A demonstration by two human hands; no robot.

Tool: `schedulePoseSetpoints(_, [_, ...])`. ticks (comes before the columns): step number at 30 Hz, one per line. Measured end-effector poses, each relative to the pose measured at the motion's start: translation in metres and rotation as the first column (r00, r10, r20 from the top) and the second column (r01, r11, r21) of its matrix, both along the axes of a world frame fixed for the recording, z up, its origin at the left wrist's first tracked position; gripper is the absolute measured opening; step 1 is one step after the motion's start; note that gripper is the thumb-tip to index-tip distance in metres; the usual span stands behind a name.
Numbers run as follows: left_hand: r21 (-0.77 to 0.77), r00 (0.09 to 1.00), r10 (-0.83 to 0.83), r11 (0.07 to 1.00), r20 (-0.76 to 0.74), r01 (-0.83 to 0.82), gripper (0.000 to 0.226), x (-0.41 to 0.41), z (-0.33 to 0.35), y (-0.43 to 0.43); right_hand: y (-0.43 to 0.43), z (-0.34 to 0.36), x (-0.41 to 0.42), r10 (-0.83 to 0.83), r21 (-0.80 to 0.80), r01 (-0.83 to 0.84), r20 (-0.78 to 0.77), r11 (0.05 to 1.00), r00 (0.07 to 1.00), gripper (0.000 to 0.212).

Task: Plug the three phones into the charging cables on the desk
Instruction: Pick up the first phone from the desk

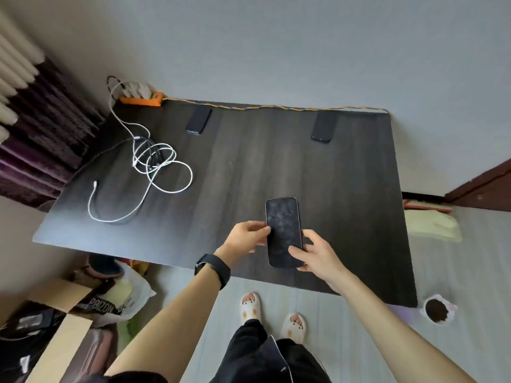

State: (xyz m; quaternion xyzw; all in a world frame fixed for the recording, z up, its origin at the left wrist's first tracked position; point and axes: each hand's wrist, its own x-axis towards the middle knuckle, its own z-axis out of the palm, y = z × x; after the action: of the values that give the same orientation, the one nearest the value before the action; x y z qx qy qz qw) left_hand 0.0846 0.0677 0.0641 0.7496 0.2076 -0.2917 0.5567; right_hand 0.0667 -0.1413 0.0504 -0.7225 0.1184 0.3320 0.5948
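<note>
left hand [247, 235] + right hand [318, 254] — both grasping smudged phone [284, 232] | two phones [198, 120] [324, 125] — well beyond hands | cables [154, 161] far-left of left hand, unplugged

We're looking down on a dark wood-grain surface [249, 167], where white and black charging cables [154, 161] tangle at far left by an orange power strip [141, 99], and two dark phones [198, 120] [323, 126] lie along the back edge.
</note>
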Motion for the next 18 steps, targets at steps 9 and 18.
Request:
schedulePoseSetpoints(9, [-0.181, 0.903, 0.426, 0.894, 0.061, -0.410, 0.027, -0.042, 0.028, 0.076, 0.082, 0.027, 0.024, 0.345, -0.088, -0.336, 0.126, 0.938, 0.930, 0.026])
schedulePoseSetpoints(18, [-0.242, 0.814, 0.576, 0.803, 0.078, -0.545, 0.028, -0.082, 0.031, 0.196, 0.212, 0.043, 0.020, 0.598, -0.244, -0.549, 0.232, 0.800, 0.767, 0.022])
